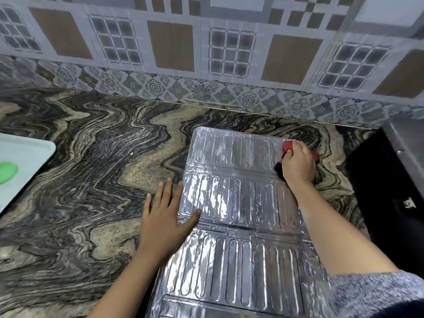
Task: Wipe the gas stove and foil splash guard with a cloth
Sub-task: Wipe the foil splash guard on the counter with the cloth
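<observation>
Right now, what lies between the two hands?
In the head view, only the foil splash guard lies between the left hand and the right hand, which grips the red cloth.

Foil splash guard flat on countertop. Right hand grips red cloth at guard's far right corner. Left hand, fingers straight, presses guard's left edge. Black gas stove at countertop's right edge.

Swirled black-and-tan stone worktop; patterned grey-and-brown tiled wall at 12 o'clock; pale tray at 9 o'clock.
</observation>
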Available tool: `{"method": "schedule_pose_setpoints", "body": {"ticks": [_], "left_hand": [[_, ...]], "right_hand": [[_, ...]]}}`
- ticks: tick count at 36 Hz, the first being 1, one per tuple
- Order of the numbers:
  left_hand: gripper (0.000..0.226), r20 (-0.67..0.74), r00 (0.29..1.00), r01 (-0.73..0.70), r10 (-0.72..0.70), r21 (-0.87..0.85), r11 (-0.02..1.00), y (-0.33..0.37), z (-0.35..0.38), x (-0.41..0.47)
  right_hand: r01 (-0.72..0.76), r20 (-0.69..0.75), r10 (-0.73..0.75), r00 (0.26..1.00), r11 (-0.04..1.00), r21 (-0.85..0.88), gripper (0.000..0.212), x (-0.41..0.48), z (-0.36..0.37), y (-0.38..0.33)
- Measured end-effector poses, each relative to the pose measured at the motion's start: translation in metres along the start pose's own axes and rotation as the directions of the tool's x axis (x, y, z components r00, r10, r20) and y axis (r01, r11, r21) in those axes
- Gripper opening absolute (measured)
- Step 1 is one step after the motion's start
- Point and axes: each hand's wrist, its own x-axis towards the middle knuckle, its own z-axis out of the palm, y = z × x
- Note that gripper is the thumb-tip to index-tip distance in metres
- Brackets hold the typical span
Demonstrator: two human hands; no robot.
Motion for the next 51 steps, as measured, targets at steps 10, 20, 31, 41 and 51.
{"method": "schedule_pose_setpoints", "body": {"ticks": [10,20,31,41,51], "left_hand": [[0.084,0.008,1.000,-0.003,0.003,0.025,1.000,0.000,0.000,-0.001],[0.085,0.017,1.000,0.009,-0.009,0.015,1.000,0.002,-0.001,0.013],[0.089,-0.077,0.995,-0.071,0.065,-0.074,0.995,0.030,-0.038,0.000],[0.074,-0.021,1.000,0.015,-0.013,0.140,0.990,0.018,-0.022,-0.010],[0.063,-0.087,0.967,-0.245,0.238,-0.080,0.966,0.044,-0.054,0.005]], "right_hand": [[0.042,0.121,-0.044,0.992,0.999,0.022,0.042,-0.070,-0.015,-0.006],[0.106,0.254,-0.118,0.960,0.992,0.063,0.044,-0.064,-0.029,-0.027],[0.138,0.240,-0.126,0.963,0.990,-0.035,0.037,-0.080,-0.095,-0.041],[0.175,0.337,-0.209,0.918,0.976,0.128,0.015,-0.113,-0.072,-0.062],[0.254,0.271,-0.386,0.882,0.873,0.417,0.014,-0.122,-0.123,-0.088]]}}
